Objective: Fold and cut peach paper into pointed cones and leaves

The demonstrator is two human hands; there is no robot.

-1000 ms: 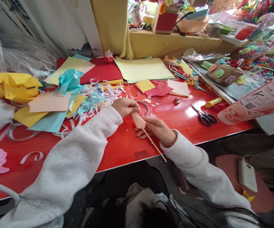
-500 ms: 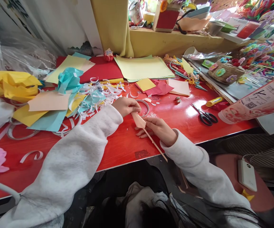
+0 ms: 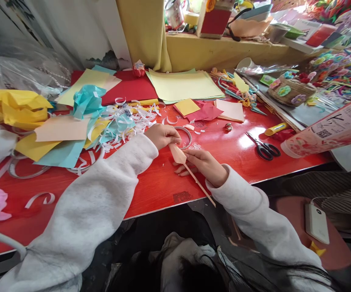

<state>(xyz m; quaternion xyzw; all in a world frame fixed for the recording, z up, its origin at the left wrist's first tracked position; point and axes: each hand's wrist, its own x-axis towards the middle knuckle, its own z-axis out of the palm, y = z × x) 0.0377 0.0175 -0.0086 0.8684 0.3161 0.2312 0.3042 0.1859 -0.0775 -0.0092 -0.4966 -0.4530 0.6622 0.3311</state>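
Rolling a small peach paper piece (image 3: 177,153) onto a thin wooden stick (image 3: 199,185) was the step we judged to be in hand, at the centre of the frame, just above the red table (image 3: 151,186)

- Left hand (image 3: 162,135): we saw it curled shut, fingertips pinching the upper corner of the paper piece
- Right hand (image 3: 206,166): closed around the stick where it met the paper, the stick's free end slanting toward the lower right past the table edge
- Clear tape ring (image 3: 186,138): lay flat just behind the left hand
- Scissors (image 3: 263,148): right of centre, apart from both hands
- Yellow glue stick (image 3: 275,129): just beyond the scissors
- Curled paper trimmings (image 3: 126,117): heaped left of centre, among loose coloured sheets

Next move, in our judgement: it called for a tight, even turn of the paper about the stick, with the left pinch keeping the corner from slipping; whether any glue held the paper we could not tell
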